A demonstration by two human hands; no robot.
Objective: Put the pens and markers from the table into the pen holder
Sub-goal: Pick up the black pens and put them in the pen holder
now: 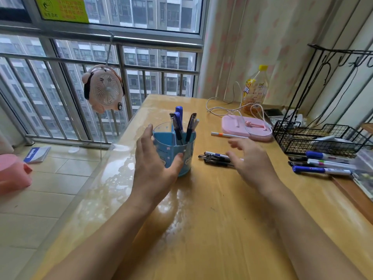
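The left hand curls its grip around the near side of the blue pen holder, thumb and fingers touching its wall, while the right hand hovers with fingers spread apart and empty, blurred, just over a small cluster of pens lying on the wooden surface. The holder stands upright with several pens and markers already in its compartments. Farther right, more markers lie beside a black wire basket, and a white pen rests by a pink stand.
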